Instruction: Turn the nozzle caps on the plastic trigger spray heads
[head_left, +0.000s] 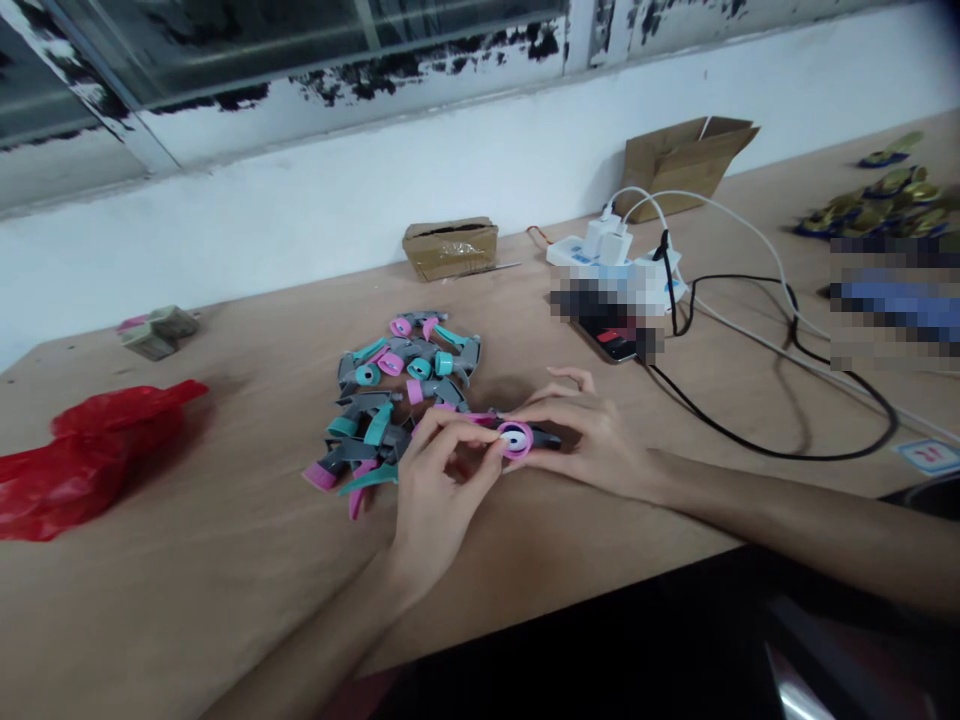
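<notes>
My right hand point(589, 430) grips a grey trigger spray head with a pink collar point(517, 440), its open end facing me. Inside the collar sits a white round insert with a small hole. The thumb and forefinger of my left hand point(446, 480) pinch together at the left side of this collar, touching its rim or the white insert; I cannot tell which. Just beyond and left of my hands, more grey trigger spray heads point(367, 400) lie in a loose pile, with pink or teal collars and triggers. My left hand hides part of that pile.
A red plastic bag point(97, 450) and greyish blocks point(157, 332) lie left. Along the wall stand a small carton point(450, 248), an open cardboard box point(679, 165) and a power strip point(570, 252). A phone point(611, 335), looping cables and gold-and-blue pieces point(885, 205) occupy the right.
</notes>
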